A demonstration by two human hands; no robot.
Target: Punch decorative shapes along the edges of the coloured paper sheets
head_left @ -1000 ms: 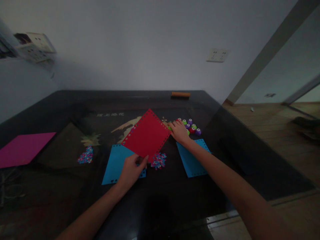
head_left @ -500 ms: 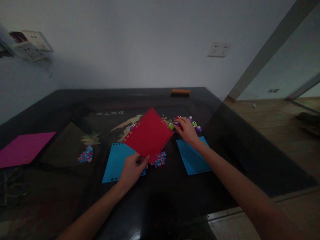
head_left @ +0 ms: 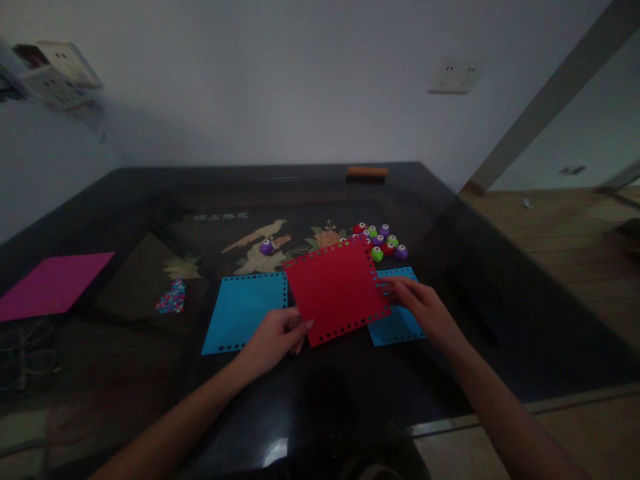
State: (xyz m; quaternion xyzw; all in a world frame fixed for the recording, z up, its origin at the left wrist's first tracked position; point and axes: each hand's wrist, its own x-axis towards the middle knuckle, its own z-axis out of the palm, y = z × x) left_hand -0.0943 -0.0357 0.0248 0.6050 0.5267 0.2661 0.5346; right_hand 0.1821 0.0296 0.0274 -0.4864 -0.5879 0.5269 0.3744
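Observation:
A red paper sheet (head_left: 336, 291) with punched holes along its edges is held over the dark table (head_left: 125, 200). My left hand (head_left: 276, 337) pinches its lower left corner. My right hand (head_left: 423, 305) pinches its right edge. Under the red sheet lie two blue sheets, one on the left (head_left: 243, 310) and one on the right (head_left: 397, 325), both with punched borders. Behind the red sheet sits a cluster of small round punches (head_left: 381, 241) in purple, green and red. A single purple punch (head_left: 267, 247) rests farther left.
A pile of coloured paper bits (head_left: 171, 298) lies left of the blue sheet. A pink sheet (head_left: 50, 285) is at the far left. An orange bar (head_left: 367, 172) sits at the table's back edge. Wooden floor (head_left: 550, 227) lies to the right.
The red sheet has turned from a diamond tilt to nearly square and moved right and nearer. My right hand left the punches and took the sheet's right edge. The second pile of bits is now covered.

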